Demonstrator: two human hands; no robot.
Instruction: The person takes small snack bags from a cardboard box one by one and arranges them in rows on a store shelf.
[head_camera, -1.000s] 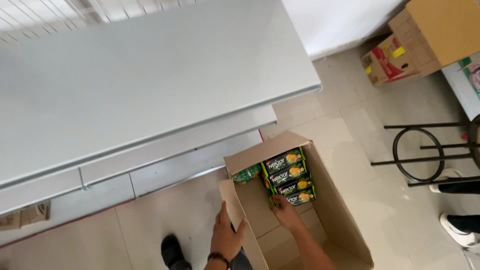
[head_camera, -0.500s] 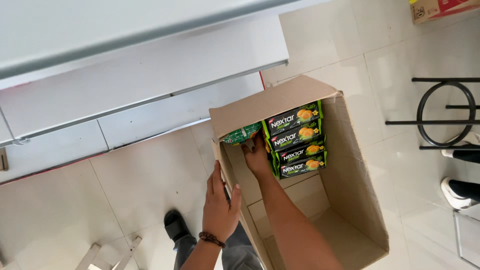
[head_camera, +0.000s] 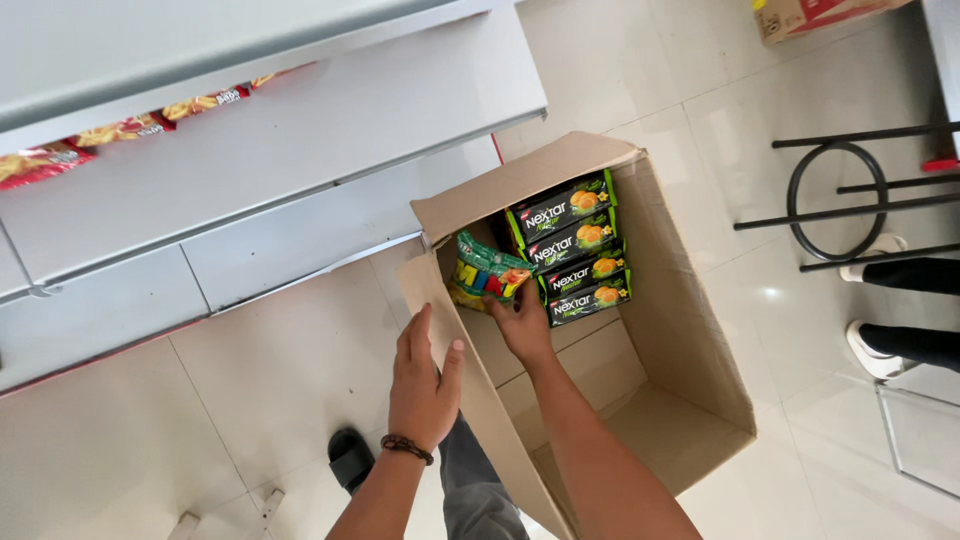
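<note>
An open cardboard box (head_camera: 690, 330) stands on the tiled floor beside a grey shelf unit. My right hand (head_camera: 522, 320) reaches down inside it and grips a green and yellow snack packet (head_camera: 484, 272) at the box's left inner side. Next to the packet, several dark green and black biscuit boxes (head_camera: 575, 262) are stacked against the far wall of the cardboard box. My left hand (head_camera: 422, 380), with a dark bracelet at the wrist, rests flat on the box's left flap (head_camera: 425, 290), fingers spread.
Grey metal shelves (head_camera: 300, 110) run along the upper left, with red and yellow snack packets (head_camera: 120, 130) on one. A black metal stool frame (head_camera: 840, 190) and another person's legs and shoes (head_camera: 900, 320) are at the right. Another carton (head_camera: 810, 15) sits at the top right.
The view has tilted down and closer to the box. My right hand has closed on the green and yellow packet and lifted it slightly. My left hand stays on the flap.
</note>
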